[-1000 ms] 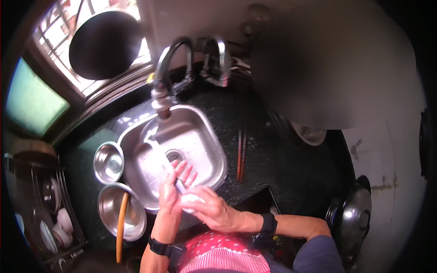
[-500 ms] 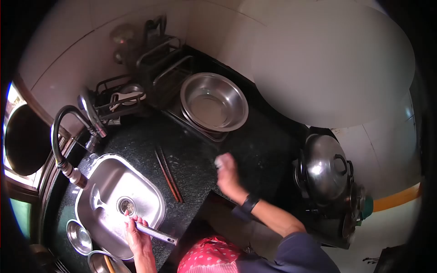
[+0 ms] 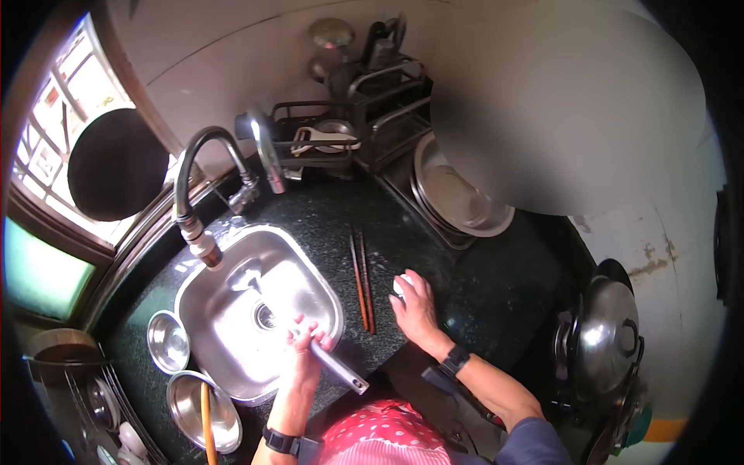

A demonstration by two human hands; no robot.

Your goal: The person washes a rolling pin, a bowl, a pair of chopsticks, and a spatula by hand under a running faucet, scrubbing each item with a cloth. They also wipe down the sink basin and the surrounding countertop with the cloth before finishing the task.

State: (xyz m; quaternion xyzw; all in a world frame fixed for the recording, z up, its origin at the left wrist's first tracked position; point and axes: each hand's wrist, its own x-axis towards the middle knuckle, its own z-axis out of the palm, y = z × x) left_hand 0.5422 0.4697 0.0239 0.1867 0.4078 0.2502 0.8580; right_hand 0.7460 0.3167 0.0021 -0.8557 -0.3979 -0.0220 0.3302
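Note:
My left hand (image 3: pixel 308 349) is closed around the metal handle of a ladle (image 3: pixel 338 367). The ladle's bright head points into the steel sink (image 3: pixel 232 364), though glare blurs its shape. On the dark counter, my right hand (image 3: pixel 418 311) is closed over a small white thing (image 3: pixel 401 285), mostly hidden by the fingers; I cannot make out its kind. Just left of that hand lies a pair of brown chopsticks (image 3: pixel 361 291). A curved faucet (image 3: pixel 203 139) hangs over the sink's far left side, with no water visible.
Two steel bowls (image 3: pixel 168 342) sit left of the sink, the nearer with a wooden handle (image 3: pixel 207 418) in it. Stacked steel basins (image 3: pixel 457 194) stand by a dish rack (image 3: pixel 387 85). A lidded pot (image 3: pixel 607 335) is at the right. A large grey blur covers the upper right.
The view has swung left, shifting everything rightward in it. My right hand, blurred before, now rests nearer the chopsticks with its white thing. The left hand still grips the ladle over the sink.

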